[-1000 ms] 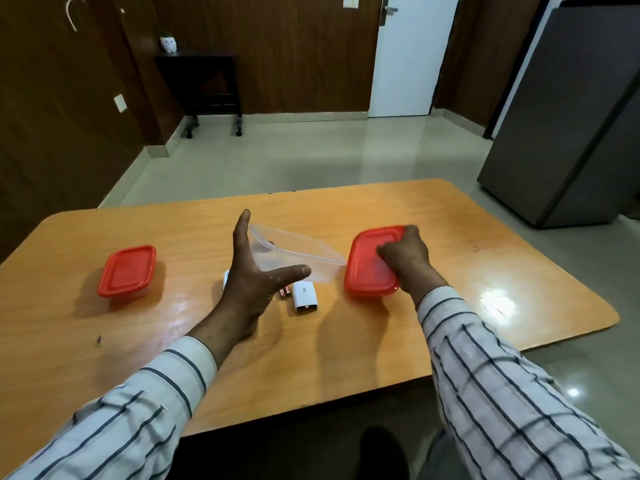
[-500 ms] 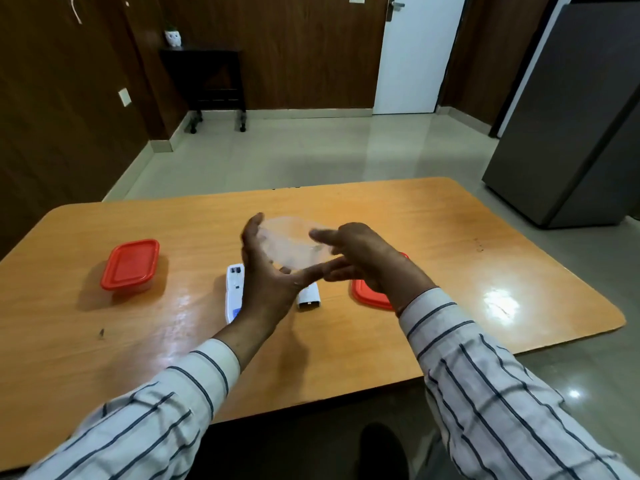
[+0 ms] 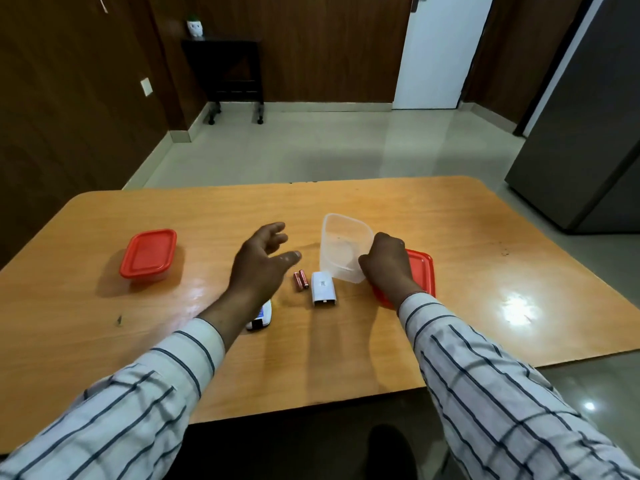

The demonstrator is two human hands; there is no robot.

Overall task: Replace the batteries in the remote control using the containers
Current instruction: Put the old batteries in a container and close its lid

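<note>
Orange-brown wooden table (image 3: 450, 237) stands on pale tile, dark panelled walls behind. The right hand (image 3: 388, 265) grips a tilted clear container (image 3: 341, 244); the left hand (image 3: 259, 265) hovers spread, empty, over the remote control (image 3: 262, 315). Two batteries (image 3: 300, 280) lie between.

The left hand (image 3: 258, 268) and its wrist cover most of the remote control (image 3: 262, 317); the right hand (image 3: 388, 268) hides part of the red lid (image 3: 420, 271).

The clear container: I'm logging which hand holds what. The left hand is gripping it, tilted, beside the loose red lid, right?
Not quite: the head view shows the right hand gripping the tilted clear container beside the loose red lid. The left hand hovers open.
</note>
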